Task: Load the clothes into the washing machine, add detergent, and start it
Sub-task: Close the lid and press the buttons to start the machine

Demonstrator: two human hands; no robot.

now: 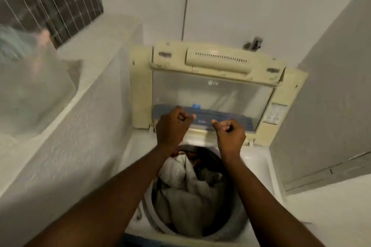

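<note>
Two fists above clothes in washing machine, left hand grip curled empty, right hand likewise, lid raised

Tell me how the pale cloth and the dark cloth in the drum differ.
The pale cloth is whitish-grey and fills most of the drum; the dark cloth is brown-black and shows only as a small patch. The pale cloth lies nearer the camera, the dark cloth at the far side. Both lie crumpled inside.
</note>
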